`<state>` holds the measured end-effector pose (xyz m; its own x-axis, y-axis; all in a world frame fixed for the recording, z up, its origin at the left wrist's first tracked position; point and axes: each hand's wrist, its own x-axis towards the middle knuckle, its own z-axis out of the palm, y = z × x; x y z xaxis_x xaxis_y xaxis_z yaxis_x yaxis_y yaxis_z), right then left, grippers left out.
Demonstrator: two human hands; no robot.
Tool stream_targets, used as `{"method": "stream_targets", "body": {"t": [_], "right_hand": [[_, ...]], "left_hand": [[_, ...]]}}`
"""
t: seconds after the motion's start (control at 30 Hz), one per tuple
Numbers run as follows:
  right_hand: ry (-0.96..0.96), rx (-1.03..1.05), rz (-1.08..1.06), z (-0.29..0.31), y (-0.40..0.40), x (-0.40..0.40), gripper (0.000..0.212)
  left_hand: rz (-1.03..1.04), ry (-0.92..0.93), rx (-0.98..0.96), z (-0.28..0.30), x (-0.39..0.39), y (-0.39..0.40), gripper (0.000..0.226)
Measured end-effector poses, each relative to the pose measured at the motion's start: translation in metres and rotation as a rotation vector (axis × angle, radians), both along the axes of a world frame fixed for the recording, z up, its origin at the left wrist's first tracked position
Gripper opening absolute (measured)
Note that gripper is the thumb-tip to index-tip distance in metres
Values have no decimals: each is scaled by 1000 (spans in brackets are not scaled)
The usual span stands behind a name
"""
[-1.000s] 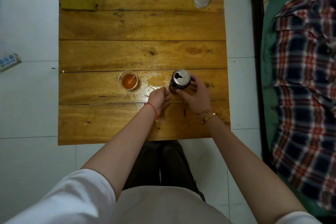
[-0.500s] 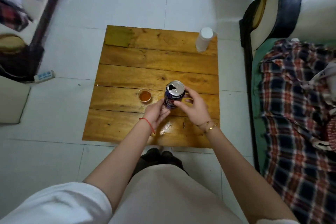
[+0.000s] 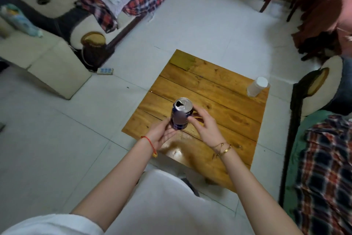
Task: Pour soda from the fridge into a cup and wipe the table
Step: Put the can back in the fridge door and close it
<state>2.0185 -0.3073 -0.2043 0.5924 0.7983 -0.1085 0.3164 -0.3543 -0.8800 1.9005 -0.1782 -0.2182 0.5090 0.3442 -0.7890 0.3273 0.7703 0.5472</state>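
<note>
The left hand [image 3: 162, 134] is seen under and beside the can [image 3: 182, 113], palm up, its fingers fairly straight against the lower left wall and base; it supports more than it clasps. The can is held upright in the air above the near half of the surface [image 3: 224, 101], clear of the wood, with its opened top facing the camera. On the other side, the right hand [image 3: 204, 126] is curled round the right wall, thumb to the front, and most of the grip is judged to be carried there.

The can is likely to be light, since some soda is presumably already poured out, though how much remains cannot be told. Thin metal walls of this kind dent if squeezed hard, so a moderate grip around the middle of the body is advised, away from the sharp opening. The wall may be wet and slippery from chilling, so a hand under the base is a sound precaution. It should be kept upright, as the open mouth would spill at any tilt.

A glossy wet patch [image 3: 177, 153] is seen on the near edge of the surface, and is judged to be what the wiping is for. The cup is not made out in this view; it may be hidden behind the can. Farther right, a white bottle [image 3: 257, 87] stands near the far corner.
</note>
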Motion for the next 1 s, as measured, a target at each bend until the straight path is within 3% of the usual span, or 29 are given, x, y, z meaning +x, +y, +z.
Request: {"method": "stream_targets", "body": {"t": [0.37,1.0], "right_hand": [[-1,37,418,20,120,-119,47],[95,89,918,27,305,-444,42]], "left_hand": [[472,-25,3,23,-157,60,37],[1039,33,68,41,-496,148,26]]}}
